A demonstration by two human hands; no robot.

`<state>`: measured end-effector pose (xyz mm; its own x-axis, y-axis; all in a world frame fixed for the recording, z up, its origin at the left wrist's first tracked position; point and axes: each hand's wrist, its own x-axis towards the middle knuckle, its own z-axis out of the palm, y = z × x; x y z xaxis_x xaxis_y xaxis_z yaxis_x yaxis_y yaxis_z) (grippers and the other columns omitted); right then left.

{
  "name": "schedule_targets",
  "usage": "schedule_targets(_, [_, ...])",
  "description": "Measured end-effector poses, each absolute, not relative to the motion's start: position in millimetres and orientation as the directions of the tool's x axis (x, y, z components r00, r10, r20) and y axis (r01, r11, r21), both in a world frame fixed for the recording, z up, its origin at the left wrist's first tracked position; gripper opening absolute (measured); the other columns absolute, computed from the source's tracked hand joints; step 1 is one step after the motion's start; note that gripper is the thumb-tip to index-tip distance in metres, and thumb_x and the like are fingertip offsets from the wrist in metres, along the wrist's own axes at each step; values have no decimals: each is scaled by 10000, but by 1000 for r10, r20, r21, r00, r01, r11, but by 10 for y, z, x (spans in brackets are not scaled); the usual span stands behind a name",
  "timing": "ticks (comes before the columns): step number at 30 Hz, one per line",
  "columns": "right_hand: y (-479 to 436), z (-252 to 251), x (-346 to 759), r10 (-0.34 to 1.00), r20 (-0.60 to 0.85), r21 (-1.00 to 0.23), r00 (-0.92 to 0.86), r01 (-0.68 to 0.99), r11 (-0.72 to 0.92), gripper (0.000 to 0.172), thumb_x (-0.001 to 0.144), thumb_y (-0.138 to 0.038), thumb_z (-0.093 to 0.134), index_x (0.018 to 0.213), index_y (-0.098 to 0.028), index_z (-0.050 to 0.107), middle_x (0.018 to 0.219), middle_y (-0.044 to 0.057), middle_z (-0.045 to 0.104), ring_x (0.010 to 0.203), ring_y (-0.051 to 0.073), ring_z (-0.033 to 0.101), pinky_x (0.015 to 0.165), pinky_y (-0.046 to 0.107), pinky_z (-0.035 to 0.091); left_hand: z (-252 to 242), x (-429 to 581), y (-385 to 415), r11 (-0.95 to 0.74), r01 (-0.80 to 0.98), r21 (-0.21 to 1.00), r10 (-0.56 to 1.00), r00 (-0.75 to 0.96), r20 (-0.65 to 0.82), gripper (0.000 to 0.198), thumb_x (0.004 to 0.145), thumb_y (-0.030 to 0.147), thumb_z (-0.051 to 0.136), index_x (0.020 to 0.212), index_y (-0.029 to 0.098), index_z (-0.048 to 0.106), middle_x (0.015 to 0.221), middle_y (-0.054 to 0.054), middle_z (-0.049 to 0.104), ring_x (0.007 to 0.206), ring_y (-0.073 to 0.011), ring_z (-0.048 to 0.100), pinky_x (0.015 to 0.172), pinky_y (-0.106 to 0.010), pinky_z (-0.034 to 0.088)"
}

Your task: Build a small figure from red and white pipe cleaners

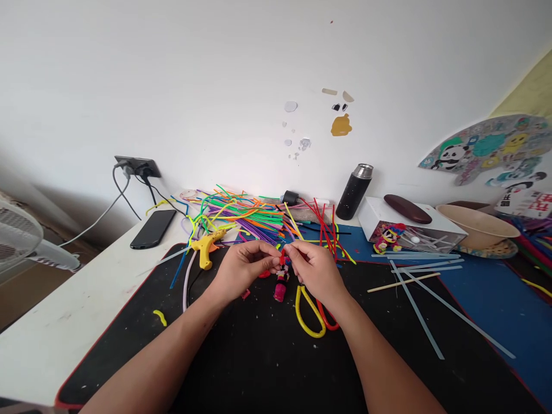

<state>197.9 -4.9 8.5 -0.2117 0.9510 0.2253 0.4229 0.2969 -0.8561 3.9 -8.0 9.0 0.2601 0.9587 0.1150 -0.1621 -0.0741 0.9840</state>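
My left hand (248,266) and my right hand (317,269) meet over the middle of the black mat, thumbs and fingers pinched together. Between their fingertips is a short red pipe cleaner (283,256) at the top of a small pipe-cleaner figure (280,288). The figure has a magenta lower part with dark and pale bits above, and my fingers partly cover its upper end. Below my right hand lie a yellow loop (311,322) and a red loop, shaped like scissor handles; the rest is hidden. A yellow glue gun (206,248) lies left of my left hand.
Many coloured pipe cleaners (245,215) are heaped along the wall. A black flask (354,192) stands behind, beside a white box (414,221) with a similar colourful figure (389,237) in front. Glue sticks (418,310) lie right; a phone (153,229) lies left.
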Motion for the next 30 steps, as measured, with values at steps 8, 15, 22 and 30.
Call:
schedule_targets(8, [-107, 30, 1839, 940, 83, -891, -330, 398, 218, 447, 1040, -501, 478, 707, -212, 554, 548, -33, 532, 428, 115, 497, 482, 237, 336, 72, 35, -65, -178, -169, 969, 971, 127, 201, 249, 758, 376, 883, 835, 160, 787, 748, -40, 754, 653, -158, 688, 652, -275, 595])
schedule_targets(15, [-140, 18, 1790, 921, 120, -823, -372, 481, 302, 429, 1051, -375, 495, 656, -210, 494, 514, -43, 510, 454, 116, 489, 516, 246, 298, 19, -5, -36, -502, 277, 819, 859, 46, 511, 60, 879, 219, 731, 859, 201, 784, 860, -48, 778, 793, -189, 712, 736, -294, 566])
schedule_targets(22, [-143, 0, 1779, 879, 237, -607, -414, 643, 467, 354, 1042, -269, 533, 694, -208, 534, 594, -23, 584, 553, 133, 518, 559, 269, 255, -28, -26, 4, -574, 449, 685, 803, 145, 578, 117, 906, 139, 668, 884, 210, 759, 870, -35, 774, 814, -186, 722, 766, -298, 563])
schedule_targets(30, [-118, 20, 1864, 839, 285, -432, -464, 719, 545, 295, 1054, -255, 538, 794, -206, 668, 734, 18, 722, 683, 175, 651, 620, 281, 312, -99, -76, 77, -575, 514, 636, 813, 271, 515, 136, 917, 121, 652, 906, 218, 748, 890, -21, 785, 817, -180, 731, 781, -292, 563])
